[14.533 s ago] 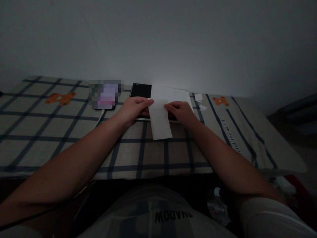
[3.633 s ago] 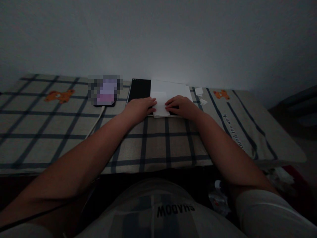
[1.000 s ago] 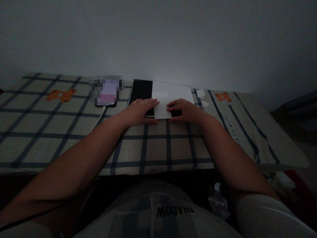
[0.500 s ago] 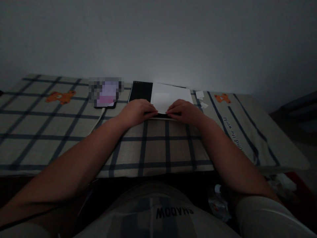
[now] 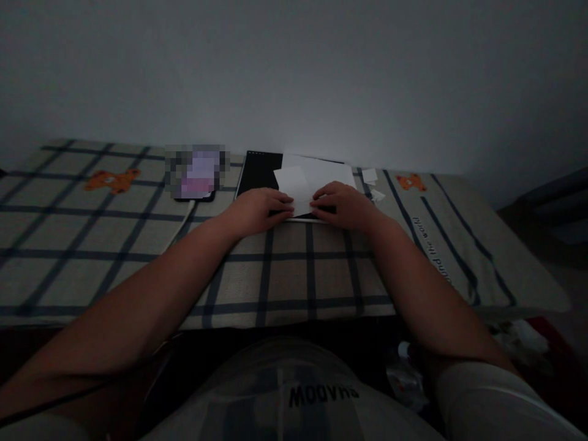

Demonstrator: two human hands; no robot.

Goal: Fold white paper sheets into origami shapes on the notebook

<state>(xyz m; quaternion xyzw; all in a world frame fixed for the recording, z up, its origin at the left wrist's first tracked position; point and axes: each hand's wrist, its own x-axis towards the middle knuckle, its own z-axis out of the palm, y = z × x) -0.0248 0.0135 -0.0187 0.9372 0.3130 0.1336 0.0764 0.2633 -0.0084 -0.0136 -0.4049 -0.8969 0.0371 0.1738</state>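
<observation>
A small square of white paper (image 5: 293, 182) is tilted between my hands, its lower part at my fingertips. My left hand (image 5: 257, 210) has its thumb and fingers closed on the paper's left side. On the other side my right hand (image 5: 345, 205) pinches near its right edge; the exact contact is hard to make out in the dim light. Beneath lies a larger white sheet (image 5: 335, 171), on a flat black notebook-like board (image 5: 261, 166) with a pale front edge.
Small white paper pieces (image 5: 370, 176) lie right of the board. To the left rests a phone (image 5: 199, 174), its screen blurred, with a white cable (image 5: 180, 225). A checked cloth (image 5: 285, 269) covers the table against the wall (image 5: 294, 73). A plastic bottle (image 5: 404, 373) is below the edge.
The small paper has turned from square-on to tilted, its upper left corner now over the black part of the board. Both hands stay in nearly the same place, fingers slightly shifted.
</observation>
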